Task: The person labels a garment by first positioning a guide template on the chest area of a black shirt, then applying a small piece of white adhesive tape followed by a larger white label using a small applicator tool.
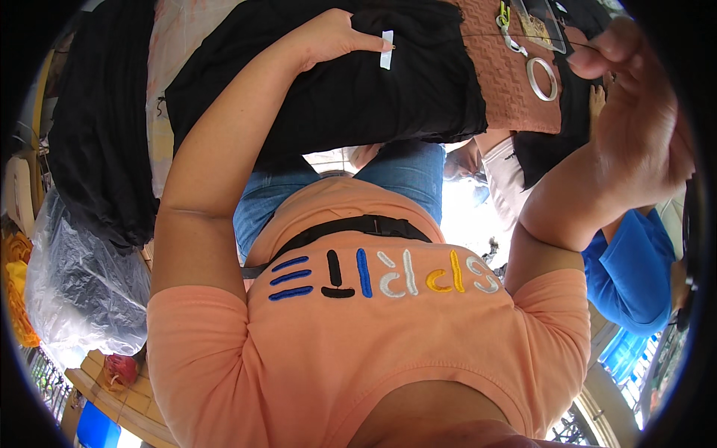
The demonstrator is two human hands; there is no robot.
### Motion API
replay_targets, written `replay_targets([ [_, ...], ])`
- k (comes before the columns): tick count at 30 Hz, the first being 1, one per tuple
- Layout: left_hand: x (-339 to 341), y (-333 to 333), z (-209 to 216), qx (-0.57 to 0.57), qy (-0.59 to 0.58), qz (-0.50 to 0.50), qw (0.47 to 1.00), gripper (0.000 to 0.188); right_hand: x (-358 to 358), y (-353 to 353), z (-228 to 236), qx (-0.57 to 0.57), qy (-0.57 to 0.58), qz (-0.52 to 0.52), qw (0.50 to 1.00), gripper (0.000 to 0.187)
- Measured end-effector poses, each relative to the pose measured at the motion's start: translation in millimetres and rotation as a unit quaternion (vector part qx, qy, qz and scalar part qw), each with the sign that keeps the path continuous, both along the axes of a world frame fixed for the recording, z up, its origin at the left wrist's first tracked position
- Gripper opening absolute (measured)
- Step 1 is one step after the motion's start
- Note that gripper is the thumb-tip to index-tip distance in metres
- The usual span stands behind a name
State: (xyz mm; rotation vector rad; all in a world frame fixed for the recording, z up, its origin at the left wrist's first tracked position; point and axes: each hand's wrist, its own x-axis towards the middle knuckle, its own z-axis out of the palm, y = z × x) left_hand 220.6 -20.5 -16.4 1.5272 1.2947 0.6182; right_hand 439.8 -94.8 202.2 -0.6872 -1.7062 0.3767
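Black cloth (328,97) lies spread in front of me, over my lap's far side. My left hand (328,39) is on it, thumb stretched out onto a small white strip (386,51) stuck to the cloth. The other left fingers are bent and partly hidden, with cloth gripped beneath the thumb. A small bead-like spot shows by the thumb tip. From there a thin dark thread (485,35) runs taut to the right. My right hand (635,104) is raised high at the right, thumb and finger pinched on the thread; whether they also hold a needle I cannot make out.
On brown textured fabric (515,93) at the right lie a white tape roll (541,79), small yellow-handled snips (508,33) and a clear packet (541,22). Another person's blue sleeve (631,272) is close at right. Plastic-wrapped goods (82,276) stand at left.
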Motion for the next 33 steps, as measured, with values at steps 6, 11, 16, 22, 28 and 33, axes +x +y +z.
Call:
replay_targets([
  [6,4,-5,18,-0.029,-0.04,-0.043,0.998,0.064,12,-6,1,0.034,-0.061,-0.043,0.997,0.016],
  [11,6,-7,23,-0.057,-0.094,-0.04,0.993,0.04,7,-11,3,0.037,-0.05,-0.049,0.997,0.018],
  [16,6,-5,18,-0.053,-0.052,-0.025,0.997,0.052,-9,-11,1,0.026,-0.037,-0.052,0.998,0.022],
  [22,6,-9,24,-0.06,-0.086,-0.011,0.994,0.025,28,-17,10,-0.059,-0.161,0.039,0.984,0.015],
  [28,7,-11,31,-0.093,-0.106,-0.028,0.99,0.027,25,-21,-40,-0.061,0.015,0.166,0.984,0.013],
  [33,0,-13,34,-0.09,-0.092,-0.049,0.99,0.029,11,-3,-145,-0.343,0.064,0.125,0.929,0.014],
])
